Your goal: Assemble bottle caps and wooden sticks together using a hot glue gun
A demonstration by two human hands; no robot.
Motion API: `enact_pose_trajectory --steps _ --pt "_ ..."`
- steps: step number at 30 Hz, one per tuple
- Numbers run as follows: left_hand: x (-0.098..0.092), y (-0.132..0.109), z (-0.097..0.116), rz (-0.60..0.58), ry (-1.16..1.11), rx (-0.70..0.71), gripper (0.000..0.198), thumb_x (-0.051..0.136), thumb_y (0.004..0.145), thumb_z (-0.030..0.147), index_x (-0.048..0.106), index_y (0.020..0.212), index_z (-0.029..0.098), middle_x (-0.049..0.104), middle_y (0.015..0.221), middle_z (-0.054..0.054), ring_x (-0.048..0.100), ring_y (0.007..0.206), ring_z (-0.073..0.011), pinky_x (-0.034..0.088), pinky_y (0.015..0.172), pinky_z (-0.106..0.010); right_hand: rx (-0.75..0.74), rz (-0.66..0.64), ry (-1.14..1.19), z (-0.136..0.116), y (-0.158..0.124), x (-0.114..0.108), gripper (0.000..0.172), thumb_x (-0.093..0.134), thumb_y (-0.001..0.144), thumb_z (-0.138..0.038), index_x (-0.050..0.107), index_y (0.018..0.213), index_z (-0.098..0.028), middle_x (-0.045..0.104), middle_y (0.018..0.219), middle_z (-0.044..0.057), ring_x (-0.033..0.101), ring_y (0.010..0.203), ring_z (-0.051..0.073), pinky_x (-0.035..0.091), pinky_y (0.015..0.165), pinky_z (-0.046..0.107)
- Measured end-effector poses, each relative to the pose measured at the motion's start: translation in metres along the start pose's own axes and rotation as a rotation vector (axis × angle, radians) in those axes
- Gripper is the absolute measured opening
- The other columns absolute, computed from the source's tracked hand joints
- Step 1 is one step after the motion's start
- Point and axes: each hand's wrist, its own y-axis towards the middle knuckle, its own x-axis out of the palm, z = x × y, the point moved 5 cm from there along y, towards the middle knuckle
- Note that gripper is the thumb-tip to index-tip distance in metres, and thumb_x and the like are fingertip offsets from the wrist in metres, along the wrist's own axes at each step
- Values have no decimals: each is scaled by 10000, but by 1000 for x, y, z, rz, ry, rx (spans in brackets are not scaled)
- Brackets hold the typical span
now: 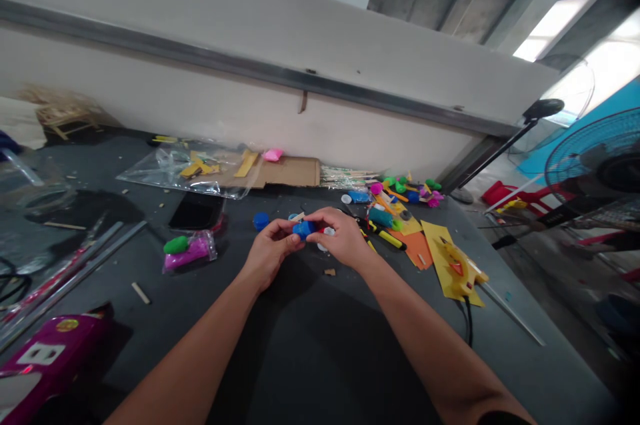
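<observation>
Both of my hands meet over the middle of the dark table (310, 345). My left hand (270, 253) and my right hand (340, 235) are closed in a pinch around a small blue piece (303, 229), with a bit of red showing at its right side. A white bottle cap (329, 232) lies just under my right fingers. A blue bottle cap (261, 220) sits on the table a little left of my hands.
A yellow glue gun (457, 269) lies on yellow paper at the right, its cord running toward me. Coloured craft bits (395, 201), a black phone (196, 211), a clear plastic bag (185, 168), cardboard (287, 173) and a magenta box (47, 358) lie around. A fan (600, 165) stands right.
</observation>
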Motion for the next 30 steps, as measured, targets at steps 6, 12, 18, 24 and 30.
enact_pose_trajectory --steps 6,12,18,24,30 --pt "-1 0 -1 -5 -3 20 277 780 574 197 611 791 171 649 761 23 620 714 -97 522 717 -236 6 -6 5 2 0 1 315 715 689 -169 656 984 -261 650 947 21 596 897 174 477 772 317" --pt "-2 1 -1 14 -1 22 274 779 559 191 606 771 171 648 736 25 617 704 -102 521 732 -259 -8 3 2 2 -1 0 332 721 680 -148 658 985 -263 651 931 12 596 883 163 471 778 308" --pt "-2 1 0 21 -4 36 272 784 548 201 609 756 171 656 741 25 621 715 -104 517 754 -273 -2 13 -6 5 -1 3 328 717 684 -159 660 988 -270 650 935 12 598 870 164 474 768 311" --pt "-3 0 0 40 2 48 302 793 527 205 610 765 169 658 744 25 620 719 -111 513 770 -296 -8 16 -15 3 -2 4 322 717 684 -155 665 983 -263 655 929 16 600 878 166 470 781 317" --pt "-3 0 0 36 -3 49 291 796 530 207 616 756 172 656 733 29 612 723 -105 498 781 -283 -13 28 -24 3 -1 5 323 724 673 -139 670 970 -253 656 911 18 603 865 164 471 788 317"
